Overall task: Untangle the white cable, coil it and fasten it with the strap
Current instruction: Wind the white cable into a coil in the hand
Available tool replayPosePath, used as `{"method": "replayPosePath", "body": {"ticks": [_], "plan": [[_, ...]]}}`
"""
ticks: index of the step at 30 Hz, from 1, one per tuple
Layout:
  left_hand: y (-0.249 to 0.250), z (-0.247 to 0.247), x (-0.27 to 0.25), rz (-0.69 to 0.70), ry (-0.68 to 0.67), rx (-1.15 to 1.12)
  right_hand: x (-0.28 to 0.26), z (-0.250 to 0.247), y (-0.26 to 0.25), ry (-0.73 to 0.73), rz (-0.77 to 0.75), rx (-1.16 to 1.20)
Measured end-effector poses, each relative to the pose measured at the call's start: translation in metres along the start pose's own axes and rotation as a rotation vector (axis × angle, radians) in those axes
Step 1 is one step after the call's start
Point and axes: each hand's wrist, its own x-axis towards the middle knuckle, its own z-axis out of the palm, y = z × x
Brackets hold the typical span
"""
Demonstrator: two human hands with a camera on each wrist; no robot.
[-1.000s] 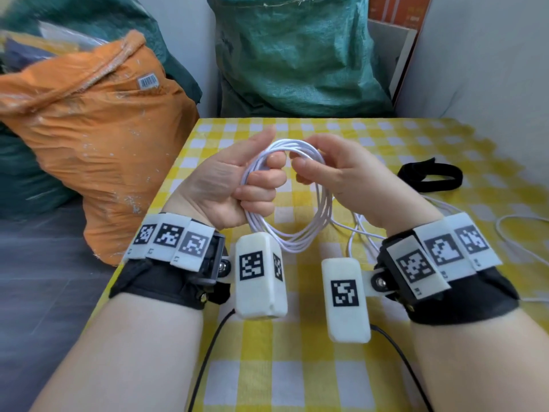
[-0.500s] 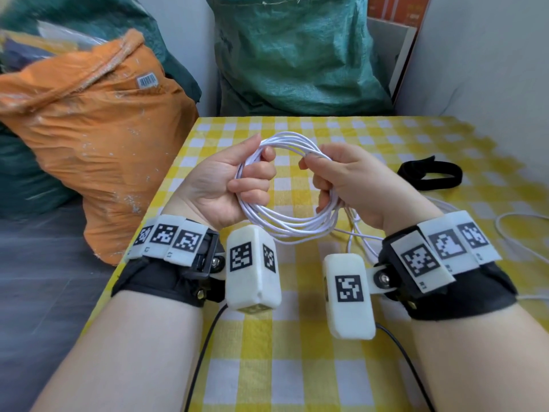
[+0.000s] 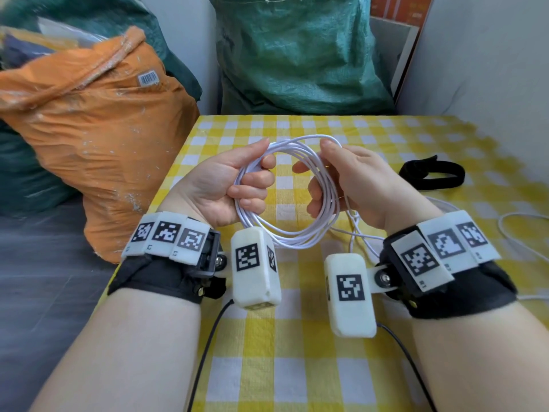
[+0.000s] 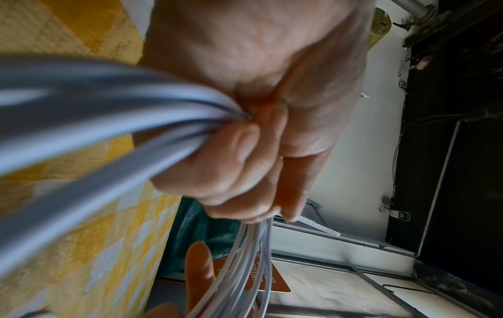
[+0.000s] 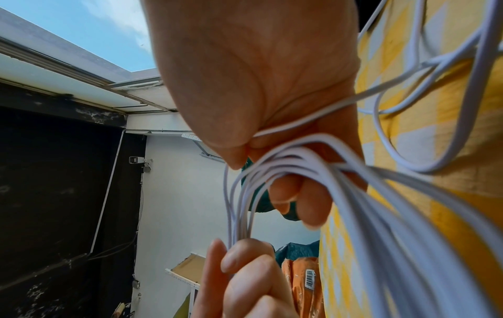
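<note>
Head view, centre of frame: the white cable (image 3: 292, 233) is gathered into a round coil of several loops, held above the yellow-and-white checked tablecloth (image 3: 297, 352). The left hand (image 3: 221, 185) grips the coil's left side, fingers curled round the bundled strands. The right hand (image 3: 356, 179) holds the coil's right side, thumb on top and fingers hooked through the loops. Loose cable trails from beneath the right hand toward the right edge of the frame, where it is cut off; its end is not visible.

The black strap (image 3: 430, 173) lies on the cloth at centre right, apart from both hands and the coil.

Legible markings: a barcode label (image 3: 147, 77) on the orange sack (image 3: 89, 129) at upper left, digits too small to read. Square black-and-white coded markers sit on both wrist mounts; small characters beneath them cannot be read. A green woven sack (image 3: 297, 55) stands at upper centre.

Left wrist view: the left hand (image 4: 258, 129) is closed round the strands; the near cable (image 4: 108, 120) is blurred. Printing on an orange-brown panel at the bottom is illegible.

Right wrist view: the cable (image 5: 272, 172) loops pass over the right hand (image 5: 258, 75) fingers; the barcode (image 5: 309, 278) shows at the bottom.
</note>
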Motion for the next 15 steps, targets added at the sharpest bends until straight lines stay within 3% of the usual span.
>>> {"method": "replayPosePath", "body": {"ticks": [11,15], "plan": [[0.001,-0.002,-0.001,-0.025,-0.021,-0.007,0.002,-0.008,-0.001,0.077,0.059,-0.041],[0.005,-0.014,-0.004,0.048,0.046,-0.186,0.007,-0.016,0.004,0.269,0.004,-0.207]]}}
